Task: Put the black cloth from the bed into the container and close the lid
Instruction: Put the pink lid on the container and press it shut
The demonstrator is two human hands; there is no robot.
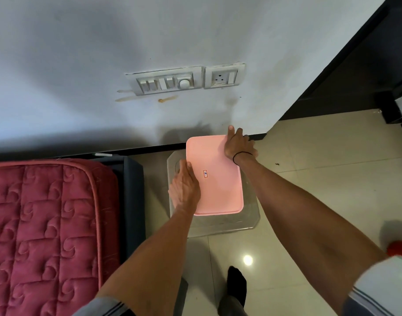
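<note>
A pink rectangular lid (218, 179) lies over the top of a clear plastic container (245, 222) that stands on the floor beside the bed. My left hand (184, 188) grips the lid's left edge. At the lid's far right corner my right hand (237, 144) holds the edge, with a black band on its wrist. The black cloth is hidden from view; the lid covers the inside of the container. The bed (47, 224) with its red quilted mattress fills the lower left, and nothing black lies on the part that shows.
A white wall with a switch panel (168, 80) and a socket (224, 76) rises just behind the container. Cream floor tiles (309, 156) spread to the right. A foot in a black sock (236, 286) stands near the bottom. Dark furniture (359, 65) sits at the upper right.
</note>
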